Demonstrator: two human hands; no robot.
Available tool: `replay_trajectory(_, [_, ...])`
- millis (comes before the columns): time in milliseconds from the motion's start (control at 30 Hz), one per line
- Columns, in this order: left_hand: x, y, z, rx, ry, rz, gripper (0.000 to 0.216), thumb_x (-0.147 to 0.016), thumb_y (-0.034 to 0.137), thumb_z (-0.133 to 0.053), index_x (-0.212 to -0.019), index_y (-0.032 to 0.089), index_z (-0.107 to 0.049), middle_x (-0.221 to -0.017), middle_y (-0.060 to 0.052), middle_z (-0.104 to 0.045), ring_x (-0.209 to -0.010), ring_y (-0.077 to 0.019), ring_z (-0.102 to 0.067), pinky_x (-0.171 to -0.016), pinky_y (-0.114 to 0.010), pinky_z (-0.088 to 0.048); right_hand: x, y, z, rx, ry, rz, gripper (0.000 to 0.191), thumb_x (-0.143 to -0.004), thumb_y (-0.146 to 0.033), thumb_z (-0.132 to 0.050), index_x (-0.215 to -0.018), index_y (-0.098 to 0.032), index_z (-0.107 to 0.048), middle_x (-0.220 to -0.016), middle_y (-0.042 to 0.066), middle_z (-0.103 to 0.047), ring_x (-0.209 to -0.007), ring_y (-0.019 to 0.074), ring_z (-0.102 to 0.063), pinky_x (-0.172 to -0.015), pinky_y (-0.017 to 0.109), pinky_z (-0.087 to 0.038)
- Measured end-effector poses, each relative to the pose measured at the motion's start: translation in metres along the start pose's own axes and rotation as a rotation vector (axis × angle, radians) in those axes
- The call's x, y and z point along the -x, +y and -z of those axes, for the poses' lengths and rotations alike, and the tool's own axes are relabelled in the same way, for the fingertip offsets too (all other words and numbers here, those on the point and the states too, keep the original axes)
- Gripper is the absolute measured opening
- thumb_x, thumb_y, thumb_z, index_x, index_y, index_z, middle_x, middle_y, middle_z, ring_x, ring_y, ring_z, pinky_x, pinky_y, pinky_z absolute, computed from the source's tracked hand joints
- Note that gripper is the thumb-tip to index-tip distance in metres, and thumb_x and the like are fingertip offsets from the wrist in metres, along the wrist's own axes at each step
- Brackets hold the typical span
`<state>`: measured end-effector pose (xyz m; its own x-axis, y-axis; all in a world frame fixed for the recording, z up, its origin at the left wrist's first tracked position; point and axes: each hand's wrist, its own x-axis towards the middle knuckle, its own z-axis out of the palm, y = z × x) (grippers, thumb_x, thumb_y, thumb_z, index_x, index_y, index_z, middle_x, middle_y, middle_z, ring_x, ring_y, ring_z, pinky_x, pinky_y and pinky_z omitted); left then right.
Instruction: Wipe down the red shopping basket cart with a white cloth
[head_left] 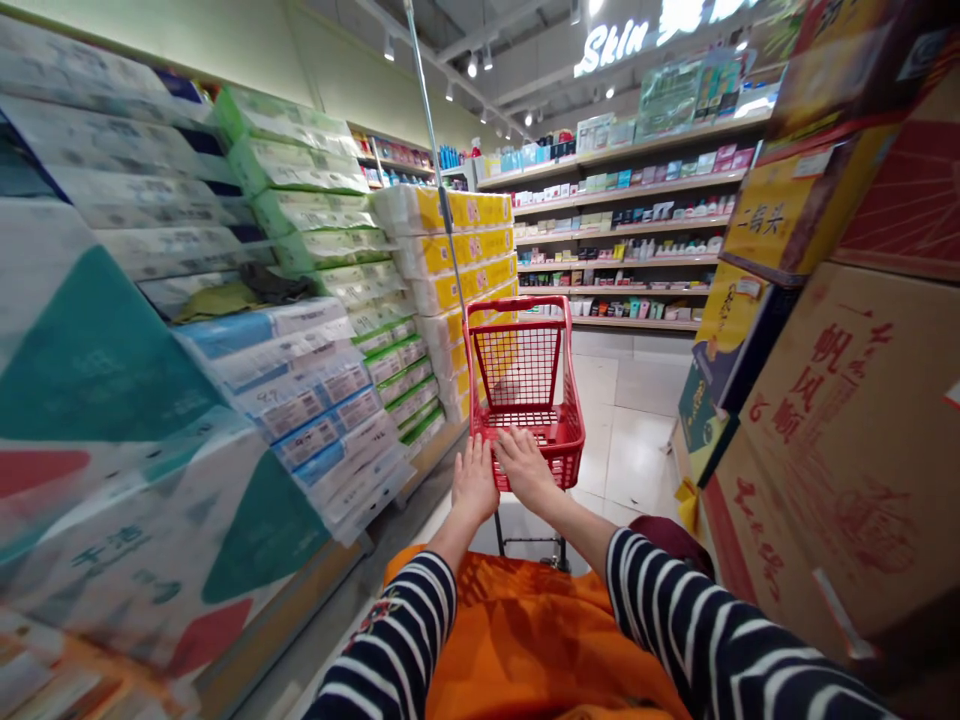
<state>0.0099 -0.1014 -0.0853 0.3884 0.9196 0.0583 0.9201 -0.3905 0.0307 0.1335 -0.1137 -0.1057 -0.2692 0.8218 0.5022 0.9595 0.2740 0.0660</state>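
Note:
A red plastic shopping cart (571, 400) with a mesh basket stands in front of me, with nothing visible inside its basket. My left hand (475, 482) lies over the near left corner of its rim, fingers stretched forward. Close beside it, my right hand (526, 468) rests on the near rim with its fingers extended and slightly apart. The two hands almost touch. Their palms and the rim under them are hidden.
Stacked tissue packs (322, 400) line the left, with yellow-and-white packs (450, 240) farther ahead. Cardboard boxes (847, 430) rise close on the right. Shelves of skincare goods (622, 225) cross the far end. A thin metal pole (427, 95) stands beyond the cart on a tiled floor (622, 450).

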Motion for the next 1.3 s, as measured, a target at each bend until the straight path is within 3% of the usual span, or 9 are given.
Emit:
replay_trajectory(200, [-0.015, -0.006, 0.007, 0.013, -0.043, -0.062, 0.077, -0.074, 0.018, -0.048, -0.145, 0.008, -0.019, -0.155, -0.014, -0.01, -0.143, -0.0254, -0.007, -0.114, -0.048, -0.013, 0.025, 0.054, 0.007, 0.052, -0.022, -0.103, 0.04, -0.09, -0.014, -0.042, -0.129, -0.017, -0.052, -0.141, 0.013, -0.044, -0.132, 0.0302, -0.033, -0.106, 0.051, -0.028])
replay_trajectory(300, [-0.021, -0.009, 0.008, 0.024, -0.058, -0.077, 0.078, -0.073, 0.017, -0.048, -0.145, 0.009, -0.019, -0.155, -0.013, -0.01, -0.143, -0.0247, -0.007, -0.114, -0.05, -0.012, 0.03, 0.065, 0.004, 0.052, 0.02, -0.083, 0.038, -0.091, -0.016, -0.041, -0.127, -0.014, -0.054, -0.136, 0.015, -0.048, -0.127, 0.0311, -0.039, -0.103, 0.05, -0.035])
replay_trajectory(433, [-0.016, -0.018, 0.003, 0.086, -0.039, -0.075, 0.079, -0.074, 0.015, -0.046, -0.146, 0.009, -0.015, -0.155, -0.011, -0.008, -0.143, -0.0217, -0.006, -0.114, -0.046, -0.014, 0.021, 0.046, -0.005, 0.03, 0.134, 0.129, 0.038, -0.09, -0.013, -0.041, -0.125, -0.013, -0.055, -0.135, 0.015, -0.049, -0.128, 0.0304, -0.036, -0.104, 0.051, -0.035])
replay_trajectory(533, [-0.002, -0.033, -0.009, 0.125, -0.008, 0.071, 0.079, -0.075, 0.015, -0.048, -0.146, 0.009, -0.013, -0.155, -0.012, -0.007, -0.143, -0.0208, -0.008, -0.114, -0.04, -0.016, 0.002, 0.022, -0.012, 0.031, 0.157, 0.383, 0.039, -0.088, -0.011, -0.043, -0.125, -0.014, -0.055, -0.139, 0.012, -0.046, -0.132, 0.0302, -0.032, -0.107, 0.053, -0.031])
replay_trajectory(633, [0.015, -0.047, -0.025, 0.109, -0.063, 0.177, 0.08, -0.073, 0.015, -0.05, -0.145, 0.009, -0.015, -0.155, -0.013, -0.008, -0.143, -0.0226, -0.008, -0.114, -0.041, -0.016, -0.017, 0.005, -0.025, 0.03, 0.102, 0.554, 0.037, -0.089, -0.013, -0.044, -0.123, -0.012, -0.056, -0.139, 0.013, -0.045, -0.132, 0.0307, -0.033, -0.107, 0.054, -0.03])
replay_trajectory(733, [0.028, -0.05, -0.038, 0.096, -0.11, 0.143, 0.081, -0.072, 0.014, -0.05, -0.145, 0.007, -0.016, -0.155, -0.013, -0.008, -0.143, -0.0229, -0.007, -0.115, -0.041, -0.015, -0.018, -0.002, -0.047, -0.003, -0.026, 0.646, 0.036, -0.088, -0.011, -0.043, -0.121, -0.011, -0.058, -0.134, 0.014, -0.051, -0.13, 0.0269, -0.039, -0.108, 0.049, -0.033])
replay_trajectory(867, [0.033, -0.038, -0.05, 0.115, -0.149, 0.128, 0.082, -0.07, 0.014, -0.049, -0.145, 0.007, -0.017, -0.155, -0.014, -0.008, -0.143, -0.0241, -0.008, -0.115, -0.044, -0.014, 0.005, 0.002, -0.07, -0.021, -0.15, 0.566, 0.037, -0.089, -0.011, -0.041, -0.122, -0.01, -0.057, -0.128, 0.016, -0.056, -0.124, 0.0236, -0.047, -0.104, 0.044, -0.038])
replay_trajectory(1133, [0.032, -0.013, -0.052, 0.17, -0.106, 0.226, 0.083, -0.071, 0.018, -0.051, -0.145, 0.008, -0.015, -0.155, -0.014, -0.009, -0.143, -0.0241, -0.007, -0.115, -0.044, -0.015, -0.001, 0.022, -0.033, -0.079, -0.025, 0.711, 0.04, -0.088, -0.008, -0.043, -0.126, -0.014, -0.053, -0.137, 0.01, -0.049, -0.134, 0.0232, -0.033, -0.112, 0.045, -0.026])
replay_trajectory(1300, [0.04, -0.003, -0.055, 0.239, -0.121, 0.175, 0.082, -0.069, 0.012, -0.049, -0.144, 0.006, -0.017, -0.154, -0.016, -0.012, -0.142, -0.0249, -0.009, -0.115, -0.043, -0.014, 0.03, 0.031, -0.049, -0.123, -0.126, 0.577, 0.035, -0.089, -0.013, -0.045, -0.122, -0.011, -0.056, -0.123, 0.015, -0.059, -0.127, 0.0205, -0.044, -0.106, 0.041, -0.036])
